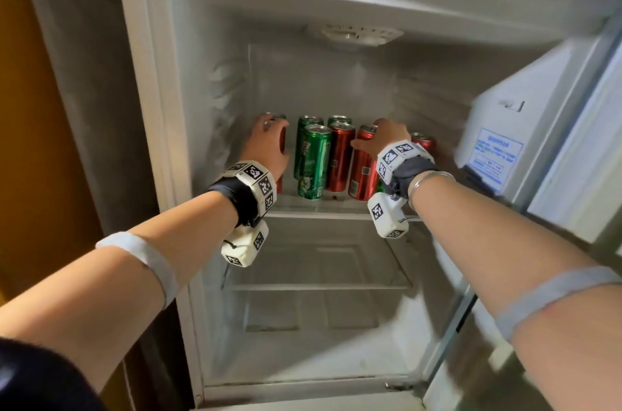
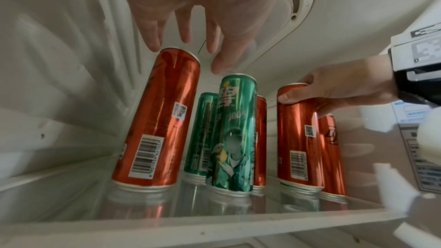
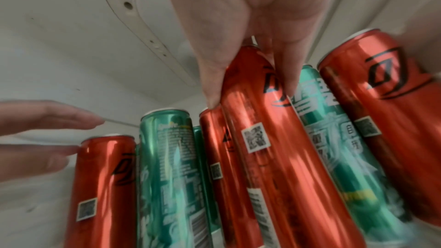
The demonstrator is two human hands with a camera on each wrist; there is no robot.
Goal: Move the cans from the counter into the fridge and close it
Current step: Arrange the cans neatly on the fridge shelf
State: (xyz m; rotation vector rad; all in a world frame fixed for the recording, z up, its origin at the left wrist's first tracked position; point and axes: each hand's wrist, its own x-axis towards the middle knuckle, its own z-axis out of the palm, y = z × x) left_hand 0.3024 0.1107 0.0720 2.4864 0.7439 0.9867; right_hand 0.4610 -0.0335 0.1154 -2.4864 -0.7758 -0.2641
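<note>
Several tall red and green cans stand on the fridge's top glass shelf [image 1: 319,208]. My left hand [image 1: 269,134] reaches the leftmost red can [image 2: 157,120], which tilts a little. Its fingers [image 2: 152,44] are spread and straight, and their tips touch the can's top rim. My right hand [image 1: 377,138] grips another red can [image 1: 361,171] near its top, thumb [image 2: 286,98] on one side and fingers behind. Between the hands stand a green can [image 1: 313,161] and a red can [image 1: 340,158], with more behind. One more red can [image 1: 424,141] stands right of my right hand.
The fridge door [image 1: 505,148] stands open at the right, with a label on its inner side. A thermostat housing [image 1: 356,33] sits on the ceiling above the cans. A lower shelf [image 1: 316,286] and the bottom compartment hold nothing visible.
</note>
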